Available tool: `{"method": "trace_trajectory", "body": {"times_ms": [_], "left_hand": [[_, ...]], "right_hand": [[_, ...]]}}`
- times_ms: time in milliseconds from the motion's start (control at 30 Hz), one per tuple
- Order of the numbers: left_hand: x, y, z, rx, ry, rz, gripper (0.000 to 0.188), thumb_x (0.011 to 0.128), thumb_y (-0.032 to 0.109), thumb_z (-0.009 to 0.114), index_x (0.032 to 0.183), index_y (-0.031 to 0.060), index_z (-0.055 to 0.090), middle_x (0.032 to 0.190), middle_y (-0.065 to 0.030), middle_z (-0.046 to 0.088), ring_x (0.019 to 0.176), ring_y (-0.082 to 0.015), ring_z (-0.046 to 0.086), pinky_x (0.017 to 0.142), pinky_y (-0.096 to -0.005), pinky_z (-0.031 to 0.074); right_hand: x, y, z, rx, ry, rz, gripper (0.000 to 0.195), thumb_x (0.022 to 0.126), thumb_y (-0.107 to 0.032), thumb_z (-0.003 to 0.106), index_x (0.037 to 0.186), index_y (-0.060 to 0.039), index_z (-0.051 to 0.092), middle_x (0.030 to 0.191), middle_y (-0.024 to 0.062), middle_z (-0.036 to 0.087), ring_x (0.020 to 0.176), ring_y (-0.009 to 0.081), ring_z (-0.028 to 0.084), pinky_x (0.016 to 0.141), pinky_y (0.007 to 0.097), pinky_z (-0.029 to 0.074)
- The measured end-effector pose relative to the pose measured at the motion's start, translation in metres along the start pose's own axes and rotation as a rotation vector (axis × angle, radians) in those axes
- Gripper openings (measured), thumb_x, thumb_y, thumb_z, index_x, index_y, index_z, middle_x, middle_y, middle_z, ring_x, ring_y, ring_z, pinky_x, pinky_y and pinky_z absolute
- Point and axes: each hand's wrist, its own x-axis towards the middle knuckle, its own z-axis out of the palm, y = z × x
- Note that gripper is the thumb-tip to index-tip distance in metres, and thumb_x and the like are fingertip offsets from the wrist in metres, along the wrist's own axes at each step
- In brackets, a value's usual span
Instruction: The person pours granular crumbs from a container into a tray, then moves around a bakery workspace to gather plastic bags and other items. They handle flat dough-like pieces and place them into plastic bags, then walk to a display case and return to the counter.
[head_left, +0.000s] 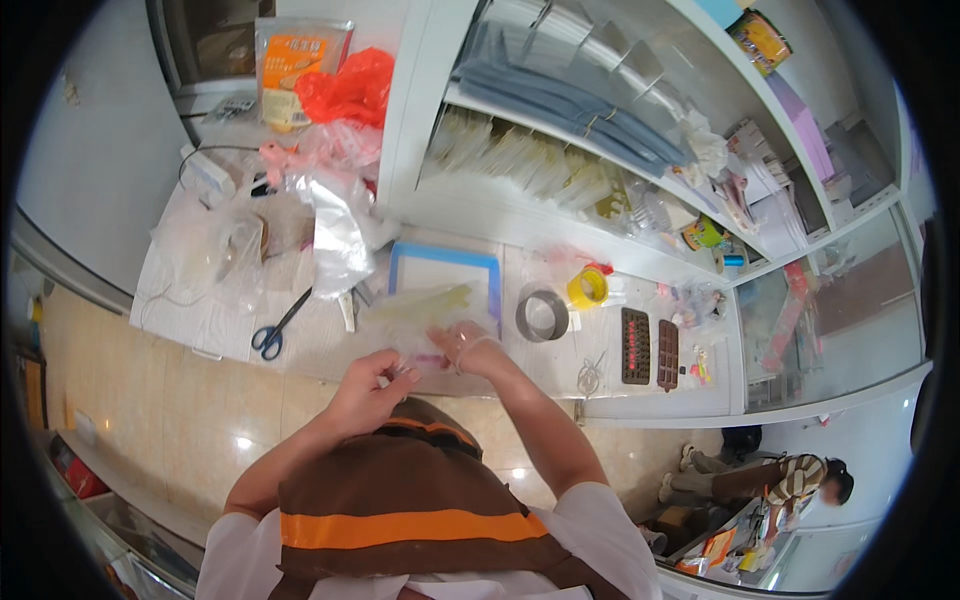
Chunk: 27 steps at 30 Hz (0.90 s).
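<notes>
A clear plastic bag (420, 311) with a greenish-yellow part lies over the front of a blue-framed white tray (445, 252). My left hand (379, 382) pinches the near edge of clear plastic film at the table's front edge. My right hand (469, 349) seems to be inside thin clear plastic, its fingers pointing left over the bag; whether they grip it, I cannot tell. A small purple mark shows between the hands. To the right of the tray stand a metal ring (541, 315) and a roll of yellow tape (587, 288).
Scissors (279, 330) lie at the left, near crumpled plastic bags (214, 255) and a silver pouch (337, 240). Two brown silicone molds (636, 346) and a coiled whisk-like wire (590, 375) are at the right. Shelves (555, 131) rise behind. A person (795, 480) works at the far lower right.
</notes>
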Motion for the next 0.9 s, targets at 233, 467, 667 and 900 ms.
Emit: {"method": "trace_trajectory", "body": {"times_ms": [233,467,667,900], "left_hand": [[-0.001,-0.012,-0.001,-0.248,0.122,0.002,0.012,0.097,0.01,0.066,0.091,-0.0004,0.067,0.086,-0.0027,0.07,0.078,-0.006,0.059,0.073,-0.0248,0.05],[-0.002,-0.005,0.004,-0.271,0.113,-0.037,0.009,0.099,0.007,0.063,0.092,0.0013,0.064,0.093,-0.0031,0.07,0.087,-0.0073,0.059,0.08,-0.0256,0.049],[-0.01,-0.014,0.006,-0.298,0.207,-0.027,0.011,0.097,0.01,0.066,0.092,0.0012,0.066,0.089,-0.002,0.071,0.082,-0.006,0.06,0.075,-0.0244,0.05],[-0.007,-0.012,-0.001,-0.303,0.284,-0.038,0.012,0.097,0.012,0.067,0.092,0.0008,0.067,0.085,-0.0017,0.07,0.081,-0.0063,0.061,0.075,-0.0249,0.051]], "right_hand": [[-0.093,-0.024,-0.236,0.533,0.615,-0.106,0.027,0.091,-0.025,0.07,0.104,-0.0022,0.071,0.087,0.0075,0.072,0.079,0.0136,0.067,0.069,0.0318,0.054],[-0.003,-0.016,-0.429,-0.178,1.173,-0.149,0.032,0.09,-0.028,0.059,0.108,-0.0053,0.072,0.103,0.0152,0.074,0.094,0.0294,0.071,0.084,0.039,0.055],[0.049,-0.038,-0.472,-0.61,1.025,0.108,0.033,0.092,-0.026,0.051,0.114,-0.0132,0.072,0.121,0.0162,0.068,0.113,0.0378,0.064,0.097,0.0468,0.051],[0.06,-0.011,-0.507,-0.387,1.035,-0.068,0.046,0.084,-0.039,0.064,0.121,-0.0119,0.07,0.126,0.0137,0.067,0.118,0.0292,0.063,0.103,0.0379,0.047]]}}
